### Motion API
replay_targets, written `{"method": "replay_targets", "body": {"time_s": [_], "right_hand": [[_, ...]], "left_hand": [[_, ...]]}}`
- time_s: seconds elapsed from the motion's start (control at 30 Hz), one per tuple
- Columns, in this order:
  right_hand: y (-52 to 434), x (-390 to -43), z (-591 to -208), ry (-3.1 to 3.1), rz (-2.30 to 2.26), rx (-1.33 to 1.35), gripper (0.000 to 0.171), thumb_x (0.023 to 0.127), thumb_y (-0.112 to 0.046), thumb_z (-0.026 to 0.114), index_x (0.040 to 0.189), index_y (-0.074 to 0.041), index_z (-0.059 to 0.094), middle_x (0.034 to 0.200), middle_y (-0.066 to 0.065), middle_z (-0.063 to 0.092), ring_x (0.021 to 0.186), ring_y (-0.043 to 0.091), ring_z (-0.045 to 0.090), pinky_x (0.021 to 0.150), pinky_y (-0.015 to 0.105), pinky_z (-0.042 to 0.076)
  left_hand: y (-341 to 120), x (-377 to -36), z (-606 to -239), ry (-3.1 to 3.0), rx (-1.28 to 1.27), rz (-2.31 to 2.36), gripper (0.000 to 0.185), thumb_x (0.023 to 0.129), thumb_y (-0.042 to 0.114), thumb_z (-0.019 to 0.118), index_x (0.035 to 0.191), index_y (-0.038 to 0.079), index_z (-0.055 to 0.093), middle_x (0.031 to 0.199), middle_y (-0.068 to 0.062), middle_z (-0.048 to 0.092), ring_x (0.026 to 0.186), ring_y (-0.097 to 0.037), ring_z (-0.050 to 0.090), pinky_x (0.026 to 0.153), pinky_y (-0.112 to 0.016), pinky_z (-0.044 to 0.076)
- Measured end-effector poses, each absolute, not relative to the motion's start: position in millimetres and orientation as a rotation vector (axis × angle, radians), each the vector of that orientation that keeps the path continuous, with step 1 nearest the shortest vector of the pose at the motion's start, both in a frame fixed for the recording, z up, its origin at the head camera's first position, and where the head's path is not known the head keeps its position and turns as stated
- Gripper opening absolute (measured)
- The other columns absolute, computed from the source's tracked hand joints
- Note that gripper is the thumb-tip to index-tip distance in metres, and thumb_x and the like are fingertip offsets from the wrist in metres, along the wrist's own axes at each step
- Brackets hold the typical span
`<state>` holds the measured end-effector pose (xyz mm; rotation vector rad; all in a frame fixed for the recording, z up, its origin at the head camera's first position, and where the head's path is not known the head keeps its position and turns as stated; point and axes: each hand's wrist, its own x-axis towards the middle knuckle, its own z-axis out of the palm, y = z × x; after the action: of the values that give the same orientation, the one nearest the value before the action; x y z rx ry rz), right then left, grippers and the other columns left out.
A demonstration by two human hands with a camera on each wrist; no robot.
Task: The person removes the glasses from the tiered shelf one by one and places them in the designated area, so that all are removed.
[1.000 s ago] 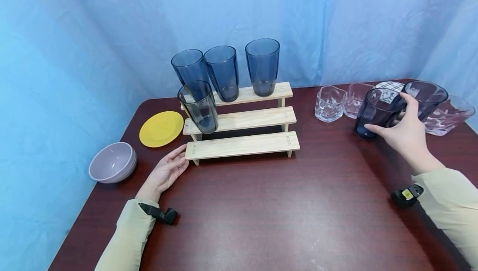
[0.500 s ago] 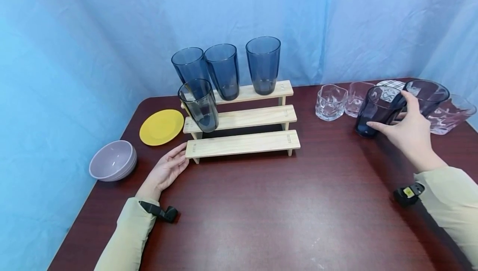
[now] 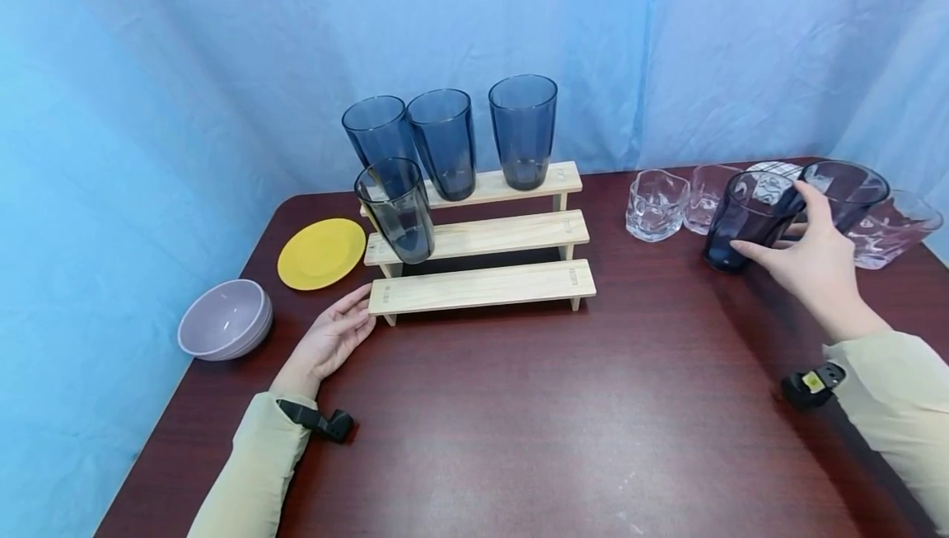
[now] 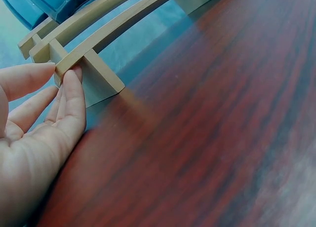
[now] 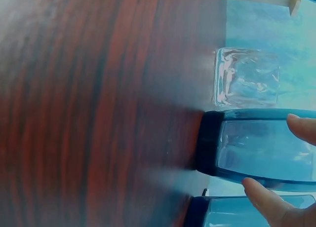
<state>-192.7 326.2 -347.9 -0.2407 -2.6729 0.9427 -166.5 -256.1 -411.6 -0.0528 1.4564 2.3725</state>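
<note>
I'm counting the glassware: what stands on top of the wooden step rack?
Three blue tumblers stand on the wooden step rack's top step, one grey tumbler on the middle; the bottom step is bare.

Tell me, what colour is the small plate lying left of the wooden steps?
Yellow. The plate shows best in the head view.

My left hand (image 3: 329,340) lies low and flat, palm kinda turned inward, fingers (image 4: 74,96) straight and relaxed with the tips pressed up against something just ahead of them. Forearm runs back toward me in a pale sleeve, black strap at the wrist. My right hand (image 3: 804,254) is reached out further forward, thumb (image 3: 749,251) spread wide from the fingers (image 3: 815,200), curled round what sits between them. Same pale sleeve, strap on that wrist too.
</note>
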Motion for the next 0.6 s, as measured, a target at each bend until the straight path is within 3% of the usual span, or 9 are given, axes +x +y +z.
{"method": "replay_targets", "body": {"time_s": [0.13, 0.23, 0.33, 0.37, 0.6], "right_hand": [[328.0, -188.6, -346.0, -2.665, 0.939, -0.241, 0.095, 0.082, -0.038, 0.071, 0.152, -0.017, 0.01, 0.116, 0.036, 0.052, 0.103, 0.05, 0.05, 0.088, 0.061, 0.036], [328.7, -184.2, -342.4, -2.661, 0.948, -0.245, 0.097, 0.081, -0.04, 0.072, 0.152, -0.018, 0.011, 0.119, 0.035, 0.052, 0.081, 0.012, 0.064, 0.076, 0.031, 0.048], [327.3, -178.9, -338.1, -2.642, 0.949, -0.223, 0.097, 0.08, -0.039, 0.073, 0.152, -0.019, 0.011, 0.121, 0.034, 0.052, 0.059, -0.024, 0.043, 0.06, 0.007, 0.034], [326.5, -177.2, -336.9, -2.629, 0.94, -0.211, 0.096, 0.08, -0.038, 0.073, 0.152, -0.018, 0.013, 0.121, 0.033, 0.052, 0.057, -0.031, 0.034, 0.058, 0.004, 0.027], [315.3, -168.8, -334.2, -2.56, 0.831, -0.128, 0.09, 0.079, -0.027, 0.076, 0.149, -0.011, 0.022, 0.113, 0.028, 0.055, 0.059, -0.034, 0.029, 0.059, 0.01, 0.028]], "left_hand": [[-256.6, -165.8, -411.5, 1.441, -0.046, 2.382, 0.064, 0.097, -0.008, 0.037, 0.151, 0.002, 0.004, 0.114, 0.001, 0.057, 0.097, -0.007, 0.06, 0.083, -0.018, 0.05], [-256.8, -165.4, -411.7, 1.44, -0.046, 2.382, 0.065, 0.097, -0.008, 0.038, 0.151, 0.002, 0.004, 0.114, 0.0, 0.057, 0.097, -0.007, 0.06, 0.083, -0.018, 0.05], [-256.9, -165.4, -412.0, 1.44, -0.054, 2.381, 0.065, 0.097, -0.008, 0.039, 0.151, 0.002, 0.004, 0.114, 0.0, 0.056, 0.097, -0.008, 0.06, 0.083, -0.018, 0.05], [-256.9, -165.4, -412.1, 1.44, -0.055, 2.38, 0.065, 0.097, -0.008, 0.039, 0.151, 0.002, 0.005, 0.114, 0.0, 0.056, 0.097, -0.008, 0.06, 0.083, -0.018, 0.05], [-256.6, -166.2, -411.0, 1.438, -0.03, 2.38, 0.064, 0.097, -0.008, 0.038, 0.151, 0.002, 0.004, 0.115, 0.0, 0.056, 0.098, -0.007, 0.06, 0.084, -0.018, 0.049]]}}
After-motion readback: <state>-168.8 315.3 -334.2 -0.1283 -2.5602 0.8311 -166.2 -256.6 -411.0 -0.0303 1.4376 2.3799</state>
